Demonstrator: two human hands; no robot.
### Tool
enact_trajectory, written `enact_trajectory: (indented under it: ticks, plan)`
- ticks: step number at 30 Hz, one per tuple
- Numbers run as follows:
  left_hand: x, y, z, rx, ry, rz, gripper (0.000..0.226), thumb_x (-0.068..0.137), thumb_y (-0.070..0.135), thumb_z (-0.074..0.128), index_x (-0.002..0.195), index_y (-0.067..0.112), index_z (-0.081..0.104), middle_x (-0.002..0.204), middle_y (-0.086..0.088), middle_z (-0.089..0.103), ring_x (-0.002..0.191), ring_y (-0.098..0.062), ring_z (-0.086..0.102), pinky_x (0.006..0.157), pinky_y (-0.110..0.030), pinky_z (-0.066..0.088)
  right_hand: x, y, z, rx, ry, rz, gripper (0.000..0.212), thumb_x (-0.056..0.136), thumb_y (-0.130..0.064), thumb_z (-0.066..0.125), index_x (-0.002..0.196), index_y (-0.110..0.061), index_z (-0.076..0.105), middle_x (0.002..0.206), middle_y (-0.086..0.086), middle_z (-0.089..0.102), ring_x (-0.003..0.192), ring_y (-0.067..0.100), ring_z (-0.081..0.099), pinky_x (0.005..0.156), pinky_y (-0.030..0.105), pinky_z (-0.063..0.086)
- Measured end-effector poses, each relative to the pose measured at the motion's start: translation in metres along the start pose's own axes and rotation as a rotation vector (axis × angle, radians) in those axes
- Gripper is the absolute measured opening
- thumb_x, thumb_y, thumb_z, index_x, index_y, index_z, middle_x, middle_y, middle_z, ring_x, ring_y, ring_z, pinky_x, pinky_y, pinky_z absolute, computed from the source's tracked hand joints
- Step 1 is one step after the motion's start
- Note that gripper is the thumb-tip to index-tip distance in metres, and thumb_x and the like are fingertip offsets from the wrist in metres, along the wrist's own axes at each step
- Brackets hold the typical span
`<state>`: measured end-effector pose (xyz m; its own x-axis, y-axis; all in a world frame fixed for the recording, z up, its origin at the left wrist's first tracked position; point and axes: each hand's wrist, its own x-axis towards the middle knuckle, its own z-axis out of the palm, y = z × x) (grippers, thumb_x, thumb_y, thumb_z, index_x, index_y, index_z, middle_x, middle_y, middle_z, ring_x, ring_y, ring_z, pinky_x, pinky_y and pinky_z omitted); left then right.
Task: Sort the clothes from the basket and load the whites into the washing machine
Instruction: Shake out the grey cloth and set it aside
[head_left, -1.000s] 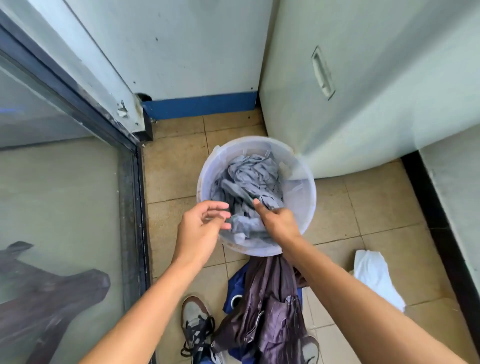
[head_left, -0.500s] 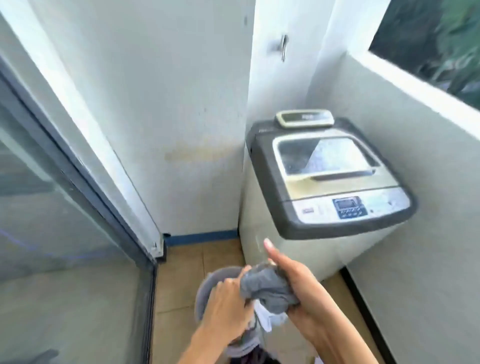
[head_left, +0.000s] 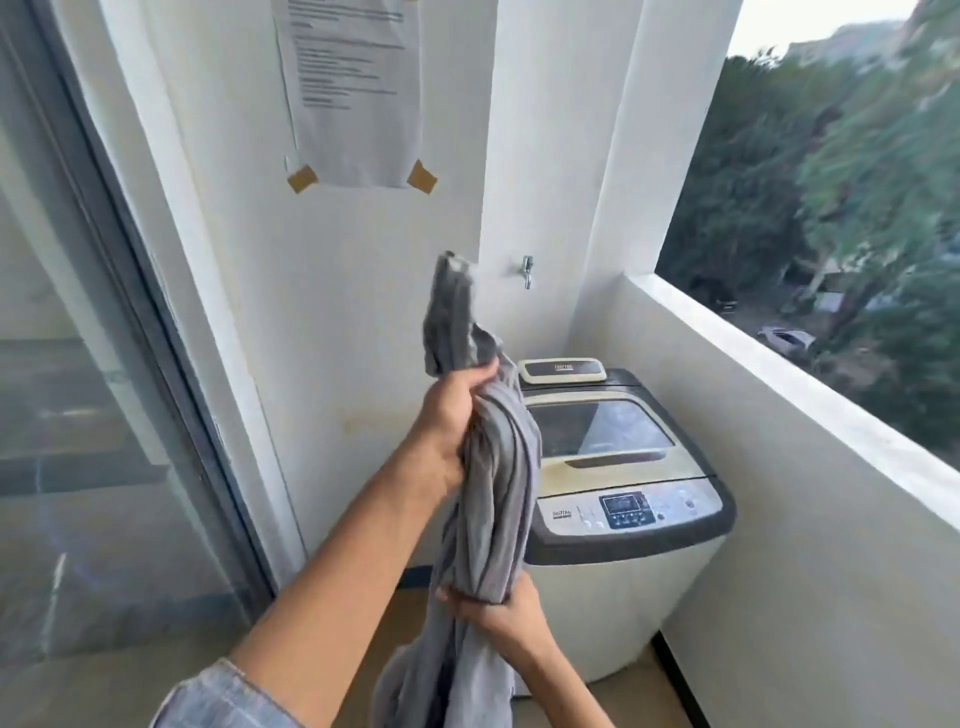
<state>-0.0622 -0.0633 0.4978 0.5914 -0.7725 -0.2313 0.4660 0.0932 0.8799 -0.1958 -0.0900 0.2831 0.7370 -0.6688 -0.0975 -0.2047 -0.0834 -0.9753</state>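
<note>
A long grey garment (head_left: 493, 499) hangs stretched between my hands in front of the wall. My left hand (head_left: 454, 415) grips it high up, with one end sticking up above the fist. My right hand (head_left: 498, 605) clasps it lower down, and the rest drops out of view at the bottom. The top-loading washing machine (head_left: 623, 493) stands just behind to the right, its lid closed. The basket is out of view.
A glass sliding door (head_left: 104, 415) runs along the left. A white balcony parapet (head_left: 779, 415) closes the right side, with trees beyond. A tap (head_left: 527, 270) and a taped paper notice (head_left: 353, 88) are on the wall ahead.
The view has lifted from the basket to the washer. Both hands took the grey garment out of the basket and raised it, the left hand going high, so it now hangs stretched out.
</note>
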Motion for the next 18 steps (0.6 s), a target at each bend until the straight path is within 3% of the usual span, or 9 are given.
enact_trajectory:
  ticks: [2,4,7,10,13,14,16,18]
  plan:
    - [-0.002,0.036,0.001,-0.133,0.006,0.071,0.029,0.102,0.027,0.059,0.079,0.013,0.067,0.069,-0.004,0.07,0.058,-0.016,0.069,0.06,-0.026,0.06,-0.005,-0.025,0.003,0.107,0.072,-0.016,0.027,0.072,-0.039,0.091,0.094,-0.028,0.081,0.092,-0.001,0.082,0.09,0.011,0.077,0.073,0.023,0.059]
    - [-0.005,0.062,-0.007,-0.198,0.022,0.152,0.03,0.104,0.031,0.057,0.08,0.014,0.065,0.072,-0.004,0.069,0.064,-0.018,0.07,0.064,-0.027,0.061,-0.009,-0.057,-0.002,0.196,0.147,-0.079,0.035,0.076,-0.048,0.084,0.092,-0.016,0.079,0.083,0.003,0.079,0.08,0.01,0.071,0.069,0.024,0.057]
    - [-0.012,0.077,-0.022,-0.141,-0.025,0.191,0.045,0.098,0.048,0.063,0.081,0.009,0.077,0.087,-0.012,0.077,0.084,-0.027,0.075,0.082,-0.034,0.061,-0.019,-0.113,-0.014,0.287,0.24,-0.252,0.041,0.082,-0.051,0.075,0.09,-0.011,0.074,0.076,-0.006,0.071,0.076,0.003,0.061,0.067,0.022,0.052]
    - [-0.026,0.076,-0.021,-0.064,-0.172,0.21,0.062,0.095,0.058,0.064,0.115,0.001,0.077,0.123,-0.023,0.072,0.118,-0.037,0.07,0.106,-0.046,0.053,-0.03,-0.175,-0.027,0.311,0.281,-0.452,0.031,0.085,-0.045,0.072,0.087,-0.015,0.076,0.076,-0.012,0.072,0.075,-0.003,0.06,0.066,0.018,0.051]
    - [-0.037,0.067,-0.009,-0.081,-0.337,0.288,0.061,0.103,0.055,0.053,0.136,0.005,0.067,0.14,-0.02,0.064,0.132,-0.035,0.06,0.112,-0.045,0.048,-0.038,-0.237,-0.042,0.329,0.332,-0.595,0.031,0.087,-0.041,0.073,0.079,-0.011,0.072,0.071,-0.013,0.069,0.071,-0.003,0.06,0.062,0.017,0.051]
    - [-0.042,0.06,-0.005,-0.093,-0.364,0.295,0.055,0.105,0.053,0.049,0.132,0.01,0.071,0.136,-0.016,0.068,0.129,-0.03,0.063,0.107,-0.042,0.052,-0.04,-0.259,-0.046,0.332,0.336,-0.627,0.026,0.089,-0.039,0.073,0.078,-0.016,0.074,0.072,-0.014,0.071,0.071,-0.003,0.063,0.063,0.017,0.052]
    - [-0.055,0.04,0.003,-0.077,-0.427,0.308,0.05,0.105,0.052,0.044,0.122,0.019,0.078,0.125,-0.008,0.075,0.118,-0.022,0.07,0.096,-0.034,0.058,-0.045,-0.303,-0.057,0.344,0.361,-0.665,0.016,0.092,-0.043,0.073,0.077,-0.041,0.079,0.074,-0.023,0.074,0.073,-0.009,0.067,0.064,0.012,0.053]
    - [-0.069,0.019,0.005,0.002,-0.469,0.302,0.057,0.098,0.066,0.049,0.13,0.026,0.073,0.13,-0.005,0.073,0.122,-0.021,0.068,0.097,-0.032,0.057,-0.047,-0.341,-0.068,0.381,0.404,-0.66,0.027,0.094,-0.046,0.073,0.071,-0.061,0.073,0.071,-0.033,0.071,0.07,-0.016,0.067,0.06,0.007,0.051]
